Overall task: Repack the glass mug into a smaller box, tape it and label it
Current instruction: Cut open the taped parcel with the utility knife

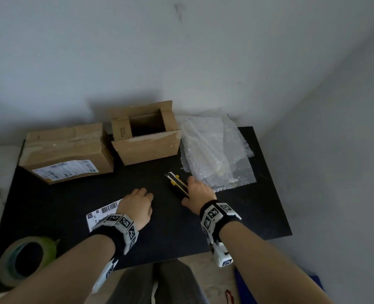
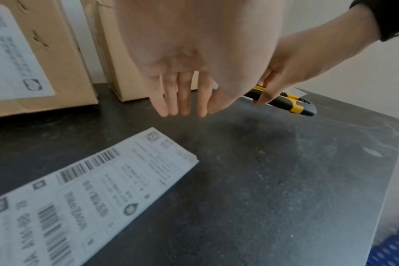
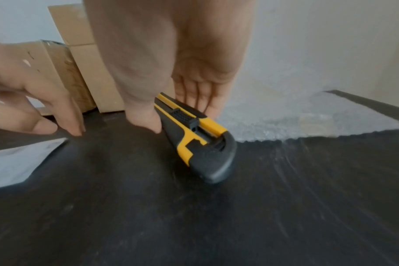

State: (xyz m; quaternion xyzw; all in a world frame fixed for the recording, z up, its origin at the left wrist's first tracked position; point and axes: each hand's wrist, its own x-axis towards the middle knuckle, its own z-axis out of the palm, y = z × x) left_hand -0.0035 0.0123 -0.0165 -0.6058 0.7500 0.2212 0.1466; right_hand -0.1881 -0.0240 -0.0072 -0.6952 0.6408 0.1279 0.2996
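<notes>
Fingers of the right hand (image 1: pixel 198 193) close on the utility knife (image 1: pixel 177 183) at centre frame, thumb on one flank, the others on the far side: a light pinching grip, the knife's tail apparently on the tabletop (image 1: pixel 258 211). Best to seat the handle fully in the palm before lifting, blade pointed away. The left hand (image 1: pixel 137 205) hovers with spread fingers, holding nothing, above the label (image 2: pixel 98 189). No glass mug shows; presumably it sits inside the sealed box (image 1: pixel 67 150) at left, beside the open smaller box (image 1: pixel 147 137).

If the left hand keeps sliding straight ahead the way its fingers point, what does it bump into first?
Probably the open cardboard box. The left hand points toward it over bare black table, though depth is hard to judge.
</notes>
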